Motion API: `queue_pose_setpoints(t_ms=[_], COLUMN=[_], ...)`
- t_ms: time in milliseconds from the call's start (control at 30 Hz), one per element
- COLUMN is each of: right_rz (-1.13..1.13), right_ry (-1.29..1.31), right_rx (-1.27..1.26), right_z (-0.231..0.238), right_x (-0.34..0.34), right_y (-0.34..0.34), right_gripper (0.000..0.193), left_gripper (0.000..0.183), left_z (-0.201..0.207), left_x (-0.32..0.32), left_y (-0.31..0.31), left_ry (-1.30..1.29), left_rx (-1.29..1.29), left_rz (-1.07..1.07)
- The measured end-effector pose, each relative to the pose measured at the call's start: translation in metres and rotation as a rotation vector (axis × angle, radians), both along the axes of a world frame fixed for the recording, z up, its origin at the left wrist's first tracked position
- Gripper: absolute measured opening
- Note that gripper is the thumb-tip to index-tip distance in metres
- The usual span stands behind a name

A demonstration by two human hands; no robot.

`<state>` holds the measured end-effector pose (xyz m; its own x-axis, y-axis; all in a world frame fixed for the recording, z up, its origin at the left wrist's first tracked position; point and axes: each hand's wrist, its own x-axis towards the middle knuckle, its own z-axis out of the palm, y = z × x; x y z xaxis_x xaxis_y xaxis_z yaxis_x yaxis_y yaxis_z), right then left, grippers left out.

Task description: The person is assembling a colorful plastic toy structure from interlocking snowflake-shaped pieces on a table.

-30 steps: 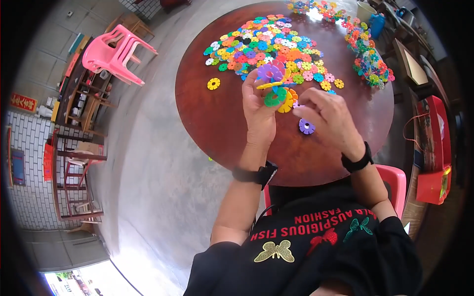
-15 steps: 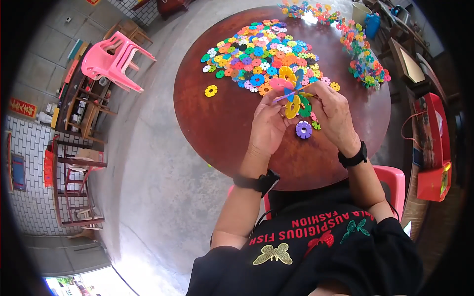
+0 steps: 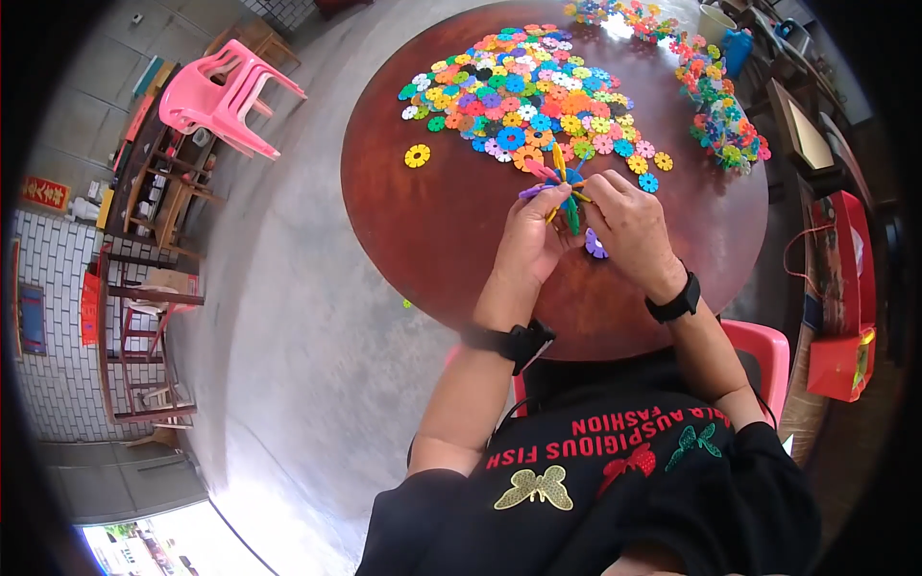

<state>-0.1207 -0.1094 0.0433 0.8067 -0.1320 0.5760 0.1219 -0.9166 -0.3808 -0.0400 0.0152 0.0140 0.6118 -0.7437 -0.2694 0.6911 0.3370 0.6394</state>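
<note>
Between my two hands, above the round table, is a cluster of interlocking flower-shaped plastic discs (image 3: 567,182) in blue, yellow, green, pink and purple. My left hand (image 3: 530,235) pinches it from the left with thumb and fingers. Closed on its right side is my right hand (image 3: 629,226), whose fingers partly hide the discs there. A purple disc with a white centre (image 3: 595,244) shows just below the cluster, partly covered by my right hand. Beyond my hands spreads a big pile of loose discs (image 3: 523,96) in many colours.
The dark red round table (image 3: 432,240) carries everything. A chain of joined discs (image 3: 715,106) curves along its far right edge. One yellow disc (image 3: 417,156) lies apart at the left. Stacked pink chairs (image 3: 216,96) stand left; a red bag (image 3: 845,278) is at the right.
The cluster has turned in my hands, now showing more edge-on. My right hand has curled in closer around it. The view has shifted slightly.
</note>
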Motion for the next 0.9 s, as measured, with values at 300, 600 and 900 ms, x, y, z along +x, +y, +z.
queue_pose_setpoints(t_ms=[300, 600, 900], right_rz=[0.091, 0.323, 0.04], right_ry=[-0.076, 0.238, 0.225], right_rx=[0.04, 0.211, 0.017], right_z=[0.0, -0.02, -0.007], right_x=[-0.006, -0.009, -0.014], right_y=[0.003, -0.013, -0.077], right_gripper=[0.012, 0.015, 0.019], left_gripper=[0.007, 0.012, 0.013], left_z=[-0.014, -0.011, -0.007], left_x=[0.028, 0.046, 0.049], left_y=[0.005, 0.023, 0.022], left_ry=[0.334, 0.241, 0.166], left_rx=[-0.083, -0.241, -0.279], left_rz=[0.247, 0.333, 0.249])
